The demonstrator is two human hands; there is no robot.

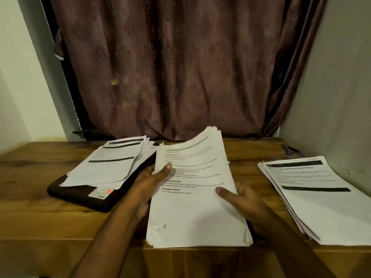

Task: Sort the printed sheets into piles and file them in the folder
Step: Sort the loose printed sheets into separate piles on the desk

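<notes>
1. Both hands hold the middle stack of printed sheets (pixel 192 197) above the wooden table (pixel 50 227); left hand (pixel 148 183) and right hand (pixel 241 199) each pinch a side edge, thumbs on top.
2. One pile (pixel 108 163) lies on the dark folder (pixel 80 195) at left; another pile (pixel 317 197) lies at right.

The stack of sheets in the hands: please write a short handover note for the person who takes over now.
Left hand: grips the left edge of the held stack, thumb on top.
Right hand: grips its right edge, thumb on top.
The stack's far end is raised; its near end is at the table.
Left pile lies on the dark folder, which looks closed.
Right pile lies on the table.
Done: two piles begun.
Left: sort the held stack, then file everything in the folder.
</notes>
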